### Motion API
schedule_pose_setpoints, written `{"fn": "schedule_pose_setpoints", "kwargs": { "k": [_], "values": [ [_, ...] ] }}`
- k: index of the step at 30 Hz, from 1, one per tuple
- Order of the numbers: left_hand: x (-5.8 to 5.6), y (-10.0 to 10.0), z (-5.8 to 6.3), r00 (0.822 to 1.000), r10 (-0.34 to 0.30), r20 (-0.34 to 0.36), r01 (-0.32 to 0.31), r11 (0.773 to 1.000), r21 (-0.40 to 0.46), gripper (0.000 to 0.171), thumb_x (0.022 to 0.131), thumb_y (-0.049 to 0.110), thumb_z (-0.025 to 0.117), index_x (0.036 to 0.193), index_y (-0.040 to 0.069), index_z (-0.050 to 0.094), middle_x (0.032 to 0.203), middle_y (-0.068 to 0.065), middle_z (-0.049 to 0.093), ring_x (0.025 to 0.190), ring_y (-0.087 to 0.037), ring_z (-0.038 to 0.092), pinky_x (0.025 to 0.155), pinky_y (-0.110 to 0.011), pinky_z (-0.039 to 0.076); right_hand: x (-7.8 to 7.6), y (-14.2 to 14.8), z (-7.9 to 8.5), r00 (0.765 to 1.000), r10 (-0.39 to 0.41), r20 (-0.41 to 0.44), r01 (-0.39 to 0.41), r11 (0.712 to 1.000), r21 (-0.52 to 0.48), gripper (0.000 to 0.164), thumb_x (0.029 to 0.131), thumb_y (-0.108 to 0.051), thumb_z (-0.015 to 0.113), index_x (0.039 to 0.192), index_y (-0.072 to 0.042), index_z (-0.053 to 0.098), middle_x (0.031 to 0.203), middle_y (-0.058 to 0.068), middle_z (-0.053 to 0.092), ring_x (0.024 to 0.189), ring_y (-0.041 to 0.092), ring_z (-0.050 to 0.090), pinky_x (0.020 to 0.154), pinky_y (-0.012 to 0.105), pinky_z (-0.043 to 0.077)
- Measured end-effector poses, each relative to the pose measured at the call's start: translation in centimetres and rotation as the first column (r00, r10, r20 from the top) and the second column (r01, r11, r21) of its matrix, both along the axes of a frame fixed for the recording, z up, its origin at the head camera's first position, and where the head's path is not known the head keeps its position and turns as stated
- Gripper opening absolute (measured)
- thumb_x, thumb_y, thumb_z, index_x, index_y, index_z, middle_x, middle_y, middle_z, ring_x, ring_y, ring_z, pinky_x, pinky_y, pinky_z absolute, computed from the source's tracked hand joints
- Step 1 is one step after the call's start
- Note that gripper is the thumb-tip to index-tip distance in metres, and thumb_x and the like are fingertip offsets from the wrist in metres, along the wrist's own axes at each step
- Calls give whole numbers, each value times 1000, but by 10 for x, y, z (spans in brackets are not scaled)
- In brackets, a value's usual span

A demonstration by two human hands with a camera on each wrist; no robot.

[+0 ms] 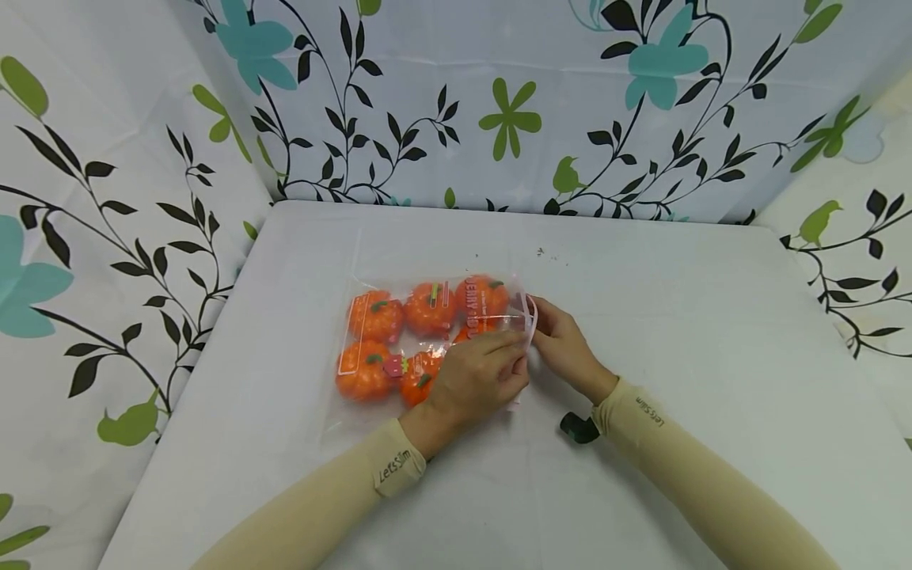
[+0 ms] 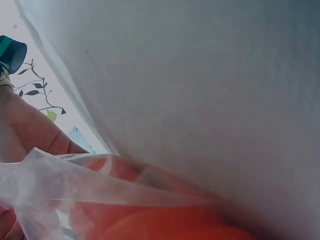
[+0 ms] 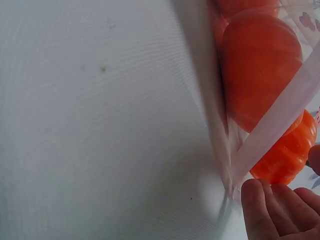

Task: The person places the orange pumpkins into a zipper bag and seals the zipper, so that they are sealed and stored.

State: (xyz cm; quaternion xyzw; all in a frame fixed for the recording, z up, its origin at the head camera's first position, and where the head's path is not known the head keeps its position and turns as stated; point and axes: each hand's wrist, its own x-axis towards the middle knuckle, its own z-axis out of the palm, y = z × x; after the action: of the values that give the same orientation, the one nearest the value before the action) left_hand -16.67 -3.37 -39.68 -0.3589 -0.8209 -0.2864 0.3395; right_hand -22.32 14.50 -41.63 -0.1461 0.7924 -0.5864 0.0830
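A clear zip bag [image 1: 409, 423] lies flat, holding several small orange toy pumpkins [image 1: 365, 370] with green stems. Its pale pink zip strip [image 1: 530, 321] runs along the right end, where the mouth is. My left hand [image 1: 477, 376] lies over the lower right of the bag, its fingers gripping the plastic near the mouth and hiding part of the pumpkins. From the right, my right hand [image 1: 570, 352] pinches the strip's upper part, fingertips partly hidden behind it. In the right wrist view the strip [image 3: 280, 117] stretches slantwise before the pumpkins [image 3: 260, 70].
The bag rests on a white-covered table [image 1: 677, 317]. Beside my right wrist is a dark wrist camera [image 1: 579, 428]. Small dark specks [image 1: 541, 253] mark the cloth beyond the bag. A patterned curtain [image 1: 442, 103] hangs along the back and sides.
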Motion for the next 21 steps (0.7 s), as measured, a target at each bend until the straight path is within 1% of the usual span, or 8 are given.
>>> {"fn": "schedule_pose_setpoints", "kwargs": {
  "k": [3, 5, 8, 11, 13, 16, 21],
  "values": [
    [0, 0, 0, 999, -22, 26, 21, 1000, 14, 23, 79, 4, 74, 101, -1, 79, 106, -9, 76, 100, -18, 73, 92, -23, 52, 1, -1, 0, 998, 37, -45, -36, 999, 25, 44, 99, 3, 52, 142, 9, 50, 142, 24, 54, 131, 35, 53, 107, 50, 43],
    [-1, 0, -1, 998, -36, 42, 35, 999, 25, 22, 79, 3, 73, 100, -1, 79, 106, -9, 76, 100, -17, 73, 92, -22, 52, 2, -2, 0, 997, 53, -58, -50, 997, 59, 43, 98, 2, 53, 141, 8, 52, 140, 23, 56, 130, 34, 53, 105, 50, 44],
    [0, 0, -2, 997, -55, 61, 53, 998, 41, 20, 79, 2, 73, 98, -1, 79, 106, -9, 76, 100, -17, 73, 92, -21, 52, 3, -2, 0, 995, 81, -59, -74, 991, 113, 47, 97, 1, 56, 143, 4, 52, 140, 21, 58, 127, 33, 54, 104, 51, 45],
    [0, -1, -2, 995, -63, 75, 59, 997, 48, 18, 79, 2, 73, 95, 0, 80, 106, -9, 76, 100, -16, 72, 91, -20, 52, 5, -2, 1, 993, 114, -40, -107, 985, 136, 52, 96, 1, 55, 148, -1, 48, 141, 18, 56, 127, 30, 54, 104, 50, 45],
    [1, -1, -2, 995, -63, 84, 59, 997, 46, 17, 79, 2, 73, 94, 0, 80, 107, -8, 76, 100, -16, 72, 91, -20, 52, 6, -2, 1, 991, 127, -34, -120, 982, 145, 54, 96, 1, 54, 150, -3, 45, 142, 17, 55, 126, 29, 54, 105, 49, 44],
    [2, -1, -2, 994, -59, 89, 56, 998, 32, 16, 80, 3, 74, 95, 0, 80, 108, -9, 75, 101, -17, 72, 92, -21, 52, 6, -1, 1, 990, 134, -36, -128, 981, 146, 54, 97, 1, 53, 150, -2, 43, 143, 19, 54, 126, 31, 53, 105, 50, 44],
    [4, -4, -1, 995, -35, 91, 35, 999, -1, 18, 84, 11, 77, 99, 2, 80, 108, -8, 75, 102, -17, 72, 92, -22, 53, 7, 1, 0, 990, 128, -61, -119, 984, 134, 51, 100, -2, 56, 149, 1, 44, 149, 21, 47, 134, 36, 48, 107, 53, 42]
  ]
}}
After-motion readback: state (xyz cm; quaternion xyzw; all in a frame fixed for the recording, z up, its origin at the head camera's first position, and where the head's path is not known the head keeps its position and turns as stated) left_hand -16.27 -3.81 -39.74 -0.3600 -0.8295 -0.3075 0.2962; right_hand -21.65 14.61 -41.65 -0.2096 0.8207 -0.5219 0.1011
